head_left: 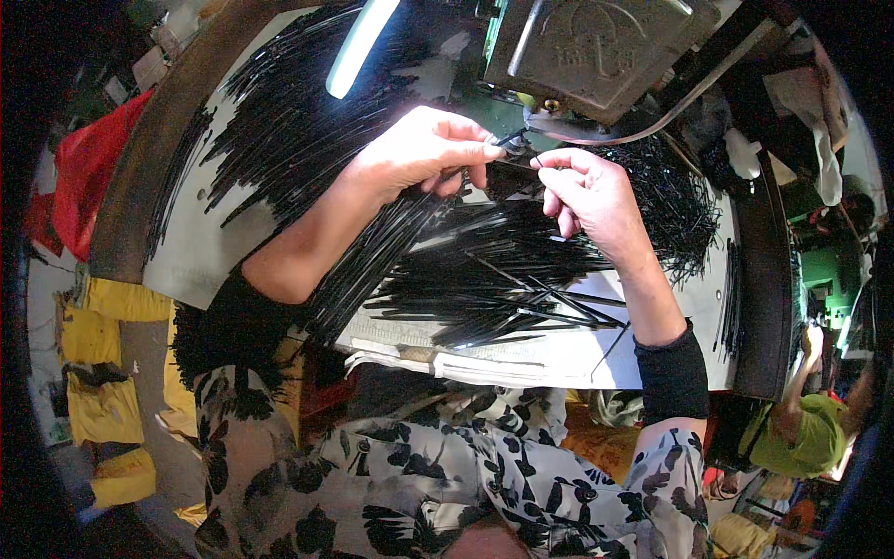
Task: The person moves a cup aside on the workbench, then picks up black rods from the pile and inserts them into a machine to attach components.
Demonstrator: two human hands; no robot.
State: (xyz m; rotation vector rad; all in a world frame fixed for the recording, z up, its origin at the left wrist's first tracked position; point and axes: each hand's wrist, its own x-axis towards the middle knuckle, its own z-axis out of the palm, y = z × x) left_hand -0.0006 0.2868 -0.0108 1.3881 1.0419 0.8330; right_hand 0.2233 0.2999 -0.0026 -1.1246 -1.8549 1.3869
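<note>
My left hand [433, 154] is closed in a pinch on a thin black rod [510, 139], whose tip points at the working point of a dark metal machine [596, 56]. To its right, my right hand [589, 197] is closed too, thumb and index finger pinching a thin dark piece just below the machine. It looks like part of the same slender rod work, but its far end is hard to make out. Under both hands lies a thick spread of loose black rods [484, 270], several crossing each other. Another dense pile of black rods [289, 102] covers the left of the worktop.
A bright tube lamp [363, 47] hangs above the left pile. More rods [684, 219] are heaped on the right. A white bundle of strips [447, 366] runs along the worktop's near edge. Red cloth [93, 177] hangs far left; a person in a yellow-green top [805, 438] is far right.
</note>
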